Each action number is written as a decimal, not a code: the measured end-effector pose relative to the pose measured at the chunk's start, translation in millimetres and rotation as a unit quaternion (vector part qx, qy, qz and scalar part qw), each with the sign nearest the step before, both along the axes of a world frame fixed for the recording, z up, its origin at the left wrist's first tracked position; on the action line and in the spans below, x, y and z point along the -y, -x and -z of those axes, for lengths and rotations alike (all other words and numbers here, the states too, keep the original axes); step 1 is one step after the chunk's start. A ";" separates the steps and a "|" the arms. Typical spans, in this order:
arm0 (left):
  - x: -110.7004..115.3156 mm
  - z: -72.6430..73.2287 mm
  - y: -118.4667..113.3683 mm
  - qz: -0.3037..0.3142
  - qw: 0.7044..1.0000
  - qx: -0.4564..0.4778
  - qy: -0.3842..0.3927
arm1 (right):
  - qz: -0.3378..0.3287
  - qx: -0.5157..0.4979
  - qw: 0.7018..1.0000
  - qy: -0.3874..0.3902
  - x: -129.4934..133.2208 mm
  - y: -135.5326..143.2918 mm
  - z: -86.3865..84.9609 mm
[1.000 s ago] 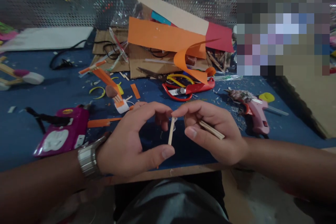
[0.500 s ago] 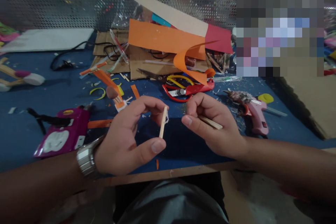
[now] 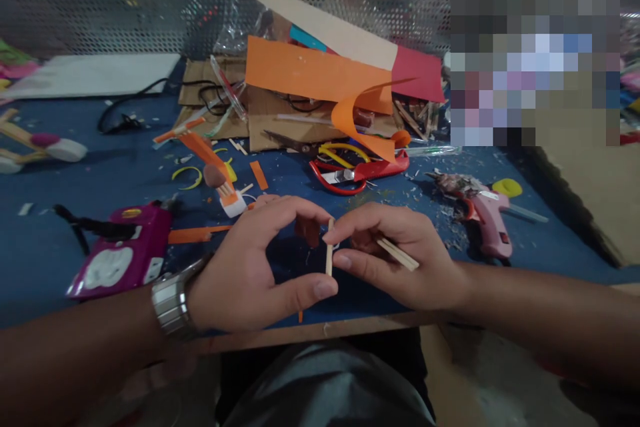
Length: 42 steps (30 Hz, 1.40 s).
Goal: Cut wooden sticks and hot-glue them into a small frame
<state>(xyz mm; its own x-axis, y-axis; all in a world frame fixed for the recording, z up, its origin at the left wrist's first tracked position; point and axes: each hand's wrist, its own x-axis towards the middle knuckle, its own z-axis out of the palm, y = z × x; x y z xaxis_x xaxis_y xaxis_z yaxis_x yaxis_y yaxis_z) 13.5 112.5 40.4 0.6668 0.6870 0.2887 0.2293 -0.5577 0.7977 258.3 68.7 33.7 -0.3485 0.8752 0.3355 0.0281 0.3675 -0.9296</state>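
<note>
Between the thumb and fingertips of my left hand [image 3: 255,260] a short wooden stick [image 3: 329,248] is held by its two ends, nearly upright. A whitish wisp hangs on the stick's right side. My right hand [image 3: 400,250] reaches in from the right, with its index finger and thumb at that wisp and close against the stick. Tucked in the palm of this same hand are a few more thin wooden sticks [image 3: 397,253]. Behind the left hand stands a small orange and white craft piece [image 3: 231,200] with a brown rounded part.
A purple boxed tool [image 3: 125,247] lies on the left. Red-handled scissors [image 3: 380,177] and yellow-handled scissors [image 3: 345,152] lie behind my hands. A pink glue gun [image 3: 487,213] rests on the right. Orange card [image 3: 315,73] and cardboard [image 3: 280,133] are piled at the back.
My right hand has moved left and its fingers have come to the stick in my left hand. The left hand has shifted slightly right and down, still gripping the stick.
</note>
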 end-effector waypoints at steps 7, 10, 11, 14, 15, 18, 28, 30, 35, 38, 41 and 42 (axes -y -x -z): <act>0.3 -0.3 -0.5 -0.010 1.000 -0.010 -0.011 | 0.012 -0.049 0.999 0.008 -2.3 3.2 0.0; 1.7 0.5 -1.2 -0.014 0.999 -0.003 -0.030 | 0.022 -0.052 0.998 0.026 -1.2 4.0 -1.1; 2.1 0.7 -1.5 -0.013 0.999 -0.002 -0.039 | 0.027 -0.047 0.998 0.035 -0.7 4.1 -1.6; 2.5 0.9 -1.8 -0.006 0.998 -0.005 -0.058 | 0.039 -0.038 0.996 0.066 0.5 3.6 -2.9; 2.4 1.0 -1.7 -0.005 0.998 -0.005 -0.061 | 0.042 -0.040 0.996 0.074 0.7 3.3 -3.2; 2.0 1.5 -0.9 -0.005 0.998 -0.004 -0.057 | 0.049 -0.045 0.994 0.085 0.7 2.6 -3.7; 3.0 -1.8 -1.7 0.006 1.000 0.009 -0.021 | 0.083 -0.080 0.987 0.112 -4.4 4.6 -1.8; 2.9 -2.6 -2.0 0.014 1.000 0.018 -0.012 | 0.082 -0.083 0.987 0.114 -5.3 4.1 -0.4; 3.3 -1.6 -1.1 0.023 1.000 0.021 0.004 | 0.074 -0.072 0.988 0.115 -3.8 2.6 2.4; 3.7 0.6 0.1 0.018 1.000 0.024 0.001 | 0.034 -0.063 0.992 0.107 0.1 1.2 1.0; 3.2 2.2 0.4 0.019 0.999 0.026 -0.003 | -0.010 -0.050 0.996 0.077 2.8 -0.1 -1.5; 2.8 2.2 0.2 0.019 1.000 0.024 -0.003 | -0.015 -0.039 0.997 0.067 3.0 -0.3 -2.0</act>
<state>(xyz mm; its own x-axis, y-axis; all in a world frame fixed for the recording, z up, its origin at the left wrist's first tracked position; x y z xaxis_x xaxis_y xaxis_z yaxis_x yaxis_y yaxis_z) 13.3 109.7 38.2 0.6776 0.6597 0.3251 0.1686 -0.5696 0.8045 258.7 65.7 35.7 -0.3530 0.9034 0.2432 -0.0565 0.2389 -0.9694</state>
